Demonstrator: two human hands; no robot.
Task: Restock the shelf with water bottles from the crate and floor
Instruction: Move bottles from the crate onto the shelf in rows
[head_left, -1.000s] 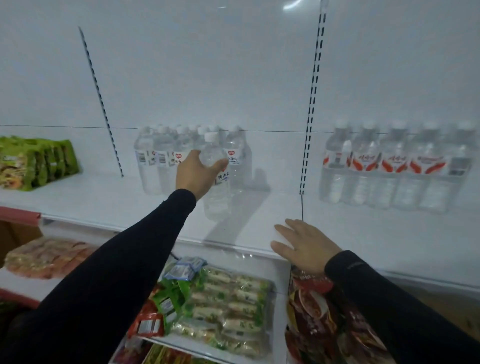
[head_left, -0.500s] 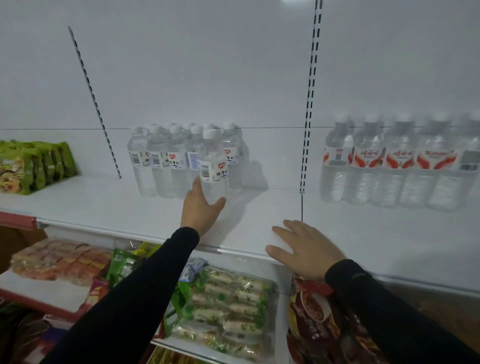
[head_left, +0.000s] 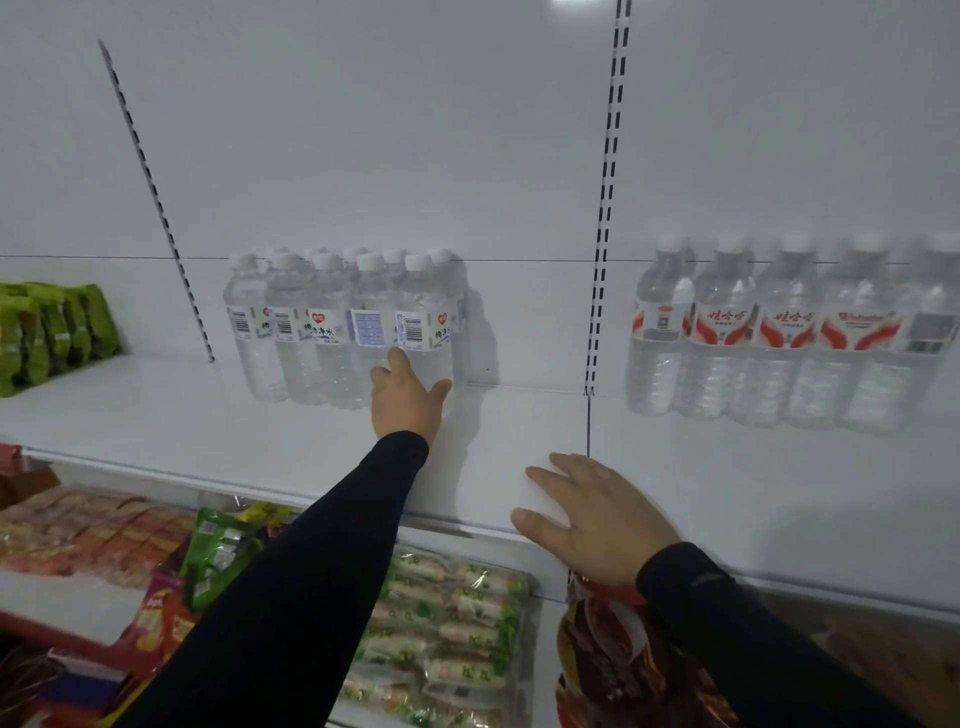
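Left hand spread against the front water bottle, perhaps touching; right hand flat, fingers splayed, on the shelf.

Dim, cool overhead light; soft, distorted edges.

The left hand hides the front bottle's base; rear bottles show only caps. The right-edge bottle is blurred and cropped.
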